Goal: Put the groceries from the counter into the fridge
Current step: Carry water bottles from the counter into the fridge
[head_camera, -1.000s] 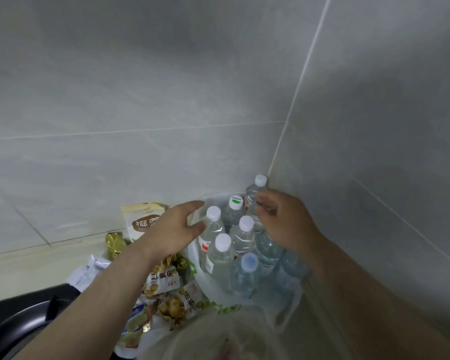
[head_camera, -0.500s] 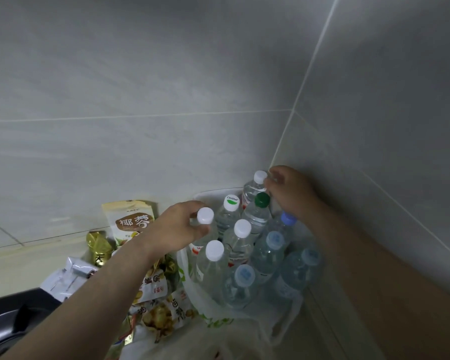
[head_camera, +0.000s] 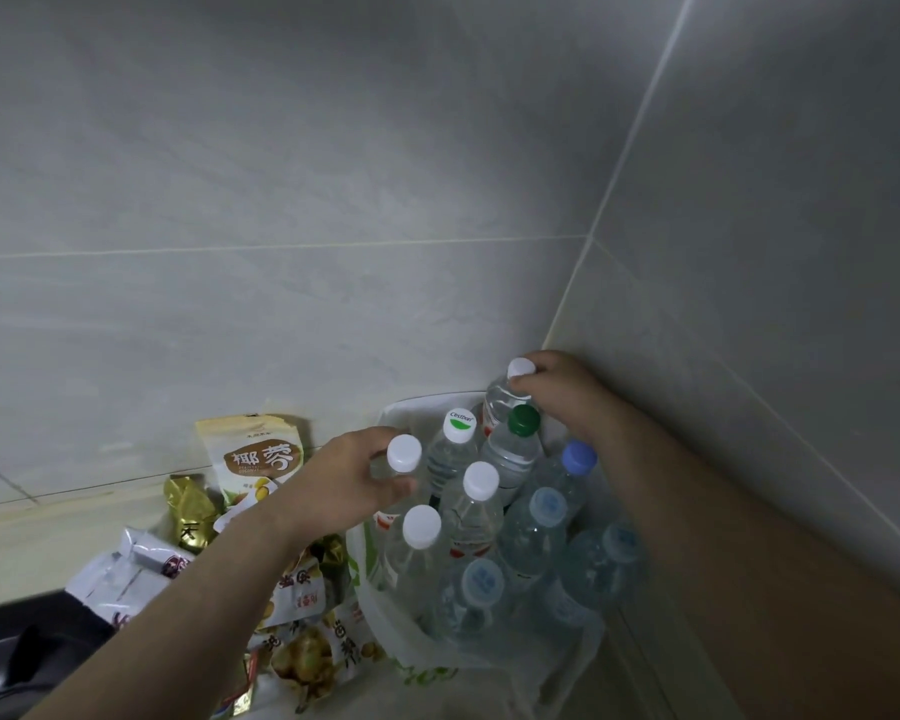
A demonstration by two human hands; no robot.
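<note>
Several clear water bottles stand upright in an open plastic bag (head_camera: pixel 557 662) in the counter's right corner. My right hand (head_camera: pixel 562 392) grips the neck of the rear white-capped bottle (head_camera: pixel 502 394) against the corner walls. My left hand (head_camera: pixel 344 480) grips the neck of the left white-capped bottle (head_camera: pixel 404 454). Between them stand a bottle with a green-and-white cap (head_camera: pixel 461 426), a green-capped bottle (head_camera: pixel 523 420) and a blue-capped bottle (head_camera: pixel 578 457).
Snack packets lie left of the bag: a beige pouch (head_camera: pixel 255 454) leaning on the wall, a gold packet (head_camera: pixel 188 506), a white packet (head_camera: pixel 126 569) and chestnut packets (head_camera: pixel 307 652). A dark stove edge (head_camera: pixel 17 646) sits at lower left. Grey tiled walls close the corner.
My right hand moved from the middle bottles back to the rear white-capped bottle and closed on its neck. My left hand closed around the left bottle's neck.
</note>
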